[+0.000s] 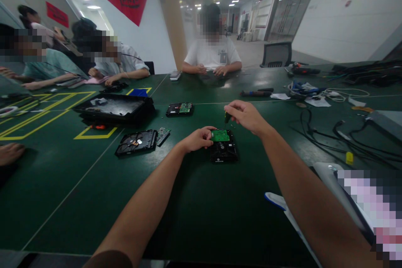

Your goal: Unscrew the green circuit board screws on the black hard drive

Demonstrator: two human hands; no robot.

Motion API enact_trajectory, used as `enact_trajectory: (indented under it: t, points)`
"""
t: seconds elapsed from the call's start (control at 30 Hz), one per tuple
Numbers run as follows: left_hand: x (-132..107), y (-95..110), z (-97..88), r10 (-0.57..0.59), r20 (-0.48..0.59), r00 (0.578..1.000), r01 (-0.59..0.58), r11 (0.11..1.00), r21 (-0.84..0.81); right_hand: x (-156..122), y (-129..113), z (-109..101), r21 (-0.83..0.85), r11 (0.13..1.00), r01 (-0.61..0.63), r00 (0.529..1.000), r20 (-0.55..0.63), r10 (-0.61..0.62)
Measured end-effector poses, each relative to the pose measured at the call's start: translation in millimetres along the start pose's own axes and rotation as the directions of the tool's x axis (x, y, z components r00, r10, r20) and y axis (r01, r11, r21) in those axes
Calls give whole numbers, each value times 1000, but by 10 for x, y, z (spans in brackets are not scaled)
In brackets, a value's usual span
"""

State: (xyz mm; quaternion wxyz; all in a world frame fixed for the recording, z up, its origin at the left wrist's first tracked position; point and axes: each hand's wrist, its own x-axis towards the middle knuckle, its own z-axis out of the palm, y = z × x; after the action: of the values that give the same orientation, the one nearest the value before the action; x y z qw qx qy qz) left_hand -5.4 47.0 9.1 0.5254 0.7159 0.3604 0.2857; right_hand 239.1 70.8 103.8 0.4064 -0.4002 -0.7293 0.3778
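A black hard drive [223, 151] with a green circuit board [220, 135] along its far end lies on the green table in front of me. My left hand [201, 139] grips the drive's left edge, thumb and fingers closed on it. Pinched in my right hand [243, 115] is a small screwdriver [226, 118] with a dark green handle, held upright. Its thin shaft points down at the board's far edge; whether the tip touches a screw is too small to tell. A few tiny screws [232, 125] lie just beyond the drive.
Left of me lie another hard drive [136, 142], a loose circuit board [163, 136] and a black tray [114, 109]. A third drive [179, 109] sits farther back. Black cables [336, 138] and tools [256, 93] spread to the right. A person [212, 56] sits opposite; others sit left.
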Motion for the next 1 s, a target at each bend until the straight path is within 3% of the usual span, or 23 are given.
enact_trajectory:
  t: [0.13,0.37,0.57,0.7,1.0]
  points:
    - [5,-13,-1,1,4,1000,-1,1000,-10,-20,-45,13,-16,999,-39,999,4,40]
    - [21,-38,-1,-8,-7,1000,8,1000,5,-2,-39,52,147,989,-35,998,57,27]
    - [1,17,12,-2,-7,1000,2,1000,-2,16,0,28,26,1000,1,1000,-6,-1]
    - [-7,43,16,-19,-12,1000,19,1000,-6,15,10,23,40,999,-31,999,-41,33]
    - [12,14,2,-15,-11,1000,15,1000,-2,9,-57,55,159,984,-80,997,32,76]
